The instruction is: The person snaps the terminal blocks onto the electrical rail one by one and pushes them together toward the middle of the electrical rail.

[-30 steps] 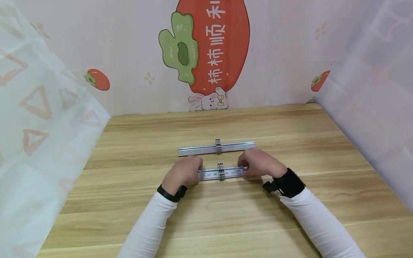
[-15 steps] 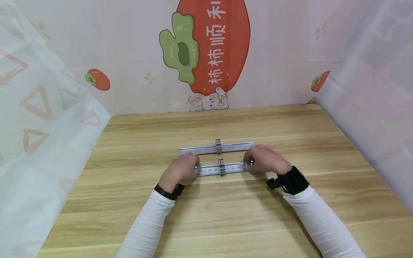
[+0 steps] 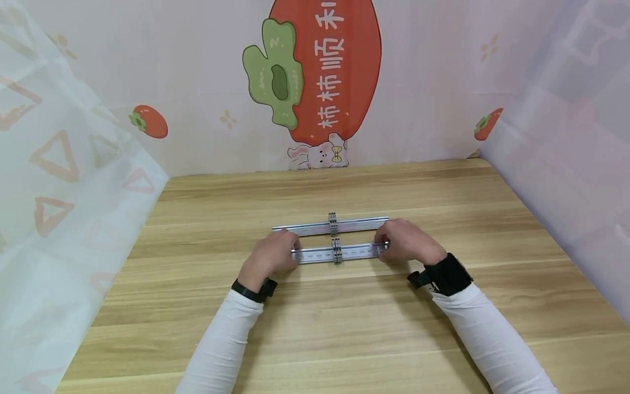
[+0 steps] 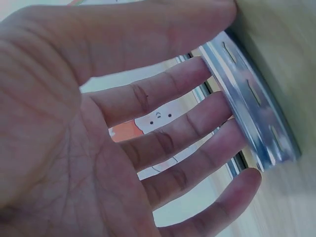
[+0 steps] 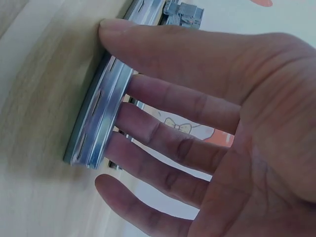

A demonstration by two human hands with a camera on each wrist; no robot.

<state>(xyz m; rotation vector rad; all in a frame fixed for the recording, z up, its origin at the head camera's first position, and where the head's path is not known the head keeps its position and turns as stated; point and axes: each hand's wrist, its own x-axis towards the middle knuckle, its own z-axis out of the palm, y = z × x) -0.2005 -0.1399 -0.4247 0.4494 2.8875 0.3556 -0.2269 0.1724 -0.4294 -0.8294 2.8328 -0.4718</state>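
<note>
A silver slotted DIN rail (image 3: 312,255) lies across the middle of the table, with a small cluster of grey terminal blocks (image 3: 337,250) clipped near its centre. My left hand (image 3: 270,254) grips its left end; the left wrist view has the thumb on the near side and fingertips along the far edge of the rail (image 4: 247,98). At the other end, my right hand (image 3: 406,241) pinches the rail (image 5: 98,118) the same way, its little finger off the metal. Grey terminal blocks (image 5: 183,14) show beyond the right thumb.
Just behind, a second DIN rail (image 3: 361,225) lies roughly parallel, carrying its own grey terminal blocks (image 3: 333,223). Both stand on a wood-grain table (image 3: 325,339). Printed cloth (image 3: 418,82) hangs at the back and both sides.
Both hands have moved the held rail away from me, closer to the rear rail. My left hand has shifted outward to the left, my right hand slightly to the right.
</note>
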